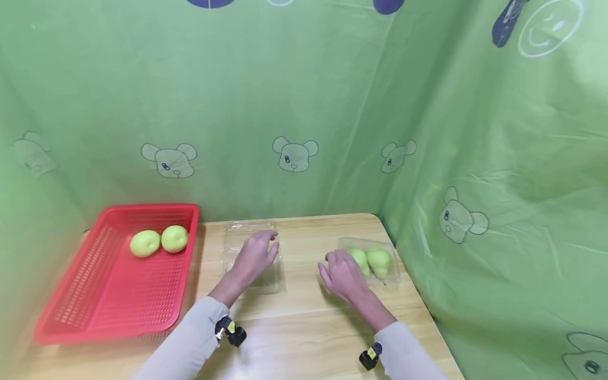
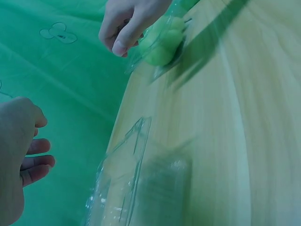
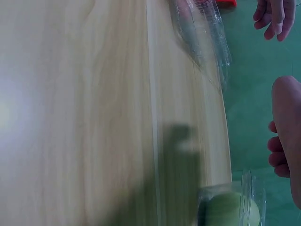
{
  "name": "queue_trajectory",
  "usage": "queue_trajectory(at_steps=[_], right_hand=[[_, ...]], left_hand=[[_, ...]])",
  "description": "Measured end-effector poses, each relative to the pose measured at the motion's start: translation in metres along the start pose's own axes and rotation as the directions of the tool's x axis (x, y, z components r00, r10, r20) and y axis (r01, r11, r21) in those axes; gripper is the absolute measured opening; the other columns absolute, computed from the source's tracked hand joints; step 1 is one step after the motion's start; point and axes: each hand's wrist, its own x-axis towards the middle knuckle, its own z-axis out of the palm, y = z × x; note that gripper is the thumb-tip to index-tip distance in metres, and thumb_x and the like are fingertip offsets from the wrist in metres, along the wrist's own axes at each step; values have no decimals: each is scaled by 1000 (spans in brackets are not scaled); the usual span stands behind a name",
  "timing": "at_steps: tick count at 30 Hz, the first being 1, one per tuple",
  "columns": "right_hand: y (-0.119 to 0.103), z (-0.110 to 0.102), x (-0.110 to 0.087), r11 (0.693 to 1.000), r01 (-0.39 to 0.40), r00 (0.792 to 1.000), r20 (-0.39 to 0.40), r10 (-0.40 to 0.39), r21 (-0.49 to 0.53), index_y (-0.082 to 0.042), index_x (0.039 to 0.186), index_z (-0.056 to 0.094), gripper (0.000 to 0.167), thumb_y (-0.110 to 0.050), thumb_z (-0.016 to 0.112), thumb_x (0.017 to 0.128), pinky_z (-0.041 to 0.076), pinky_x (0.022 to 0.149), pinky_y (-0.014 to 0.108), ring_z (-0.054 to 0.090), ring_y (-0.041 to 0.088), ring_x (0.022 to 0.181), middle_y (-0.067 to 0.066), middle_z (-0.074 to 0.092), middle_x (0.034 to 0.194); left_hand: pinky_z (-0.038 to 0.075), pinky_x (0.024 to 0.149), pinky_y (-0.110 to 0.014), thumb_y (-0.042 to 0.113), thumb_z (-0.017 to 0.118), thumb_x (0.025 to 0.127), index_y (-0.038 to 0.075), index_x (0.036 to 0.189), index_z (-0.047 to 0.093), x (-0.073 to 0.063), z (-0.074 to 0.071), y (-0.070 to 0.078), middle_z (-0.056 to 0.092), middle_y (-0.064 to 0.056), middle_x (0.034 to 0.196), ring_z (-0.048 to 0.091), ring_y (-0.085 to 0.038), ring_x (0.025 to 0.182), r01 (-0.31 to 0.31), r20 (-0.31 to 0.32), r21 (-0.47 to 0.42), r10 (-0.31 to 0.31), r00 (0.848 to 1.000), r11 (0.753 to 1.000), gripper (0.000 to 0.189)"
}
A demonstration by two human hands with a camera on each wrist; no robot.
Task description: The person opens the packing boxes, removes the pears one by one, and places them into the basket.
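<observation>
My left hand point(image 1: 254, 258) hovers over a clear plastic clamshell box point(image 1: 272, 279) that lies unfolded on the table, with no fruit visible inside. Its fingers are loosely bent, and in the left wrist view the hand point(image 2: 23, 155) holds nothing. Just left of a second clear plastic box point(image 1: 363, 244) is my right hand point(image 1: 345, 275), raised above the table with loosely curled fingers and nothing in them. That box contains two green pears point(image 1: 379, 262), one partly hidden by the hand. Whether its lid is fastened I cannot tell.
At the left stands a red plastic basket point(image 1: 133, 295) with two yellow-green apples point(image 1: 174, 238) near its far right corner. The wooden table point(image 1: 294, 338) ends at a green curtain point(image 1: 247, 105) behind and on the right.
</observation>
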Motion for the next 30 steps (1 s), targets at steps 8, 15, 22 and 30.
queue_trajectory(at_steps=[8,15,22,30], right_hand=[[10,-4,-15,1000,-18,998,-63,17,-6,2,96,69,29,-27,68,95,61,70,36,67,26,78,11,69,85],[14,-10,-25,999,-45,995,-90,44,-5,3,94,70,27,-24,70,93,62,66,37,68,28,74,13,72,84],[18,-10,-38,992,-121,987,-106,123,27,4,93,73,23,-19,74,91,63,61,37,68,29,70,16,72,81],[21,-3,-56,980,-164,968,-175,182,111,4,93,73,17,-13,75,89,64,60,39,70,31,71,18,74,82]], left_hand=[[58,108,-41,19,64,101,3,130,67,5,15,17,74,-15,127,69,-31,123,-9,34,-16,10,999,1000,34],[56,112,-41,20,63,101,4,134,65,9,28,29,71,-15,132,66,-32,128,-1,74,-36,4,997,999,37],[56,112,-41,20,64,101,4,136,63,14,41,39,70,-15,135,65,-32,129,29,112,-82,-19,993,996,39],[64,95,-38,19,66,99,2,136,62,23,61,52,72,-16,129,72,-33,112,118,175,-240,-77,981,964,41]])
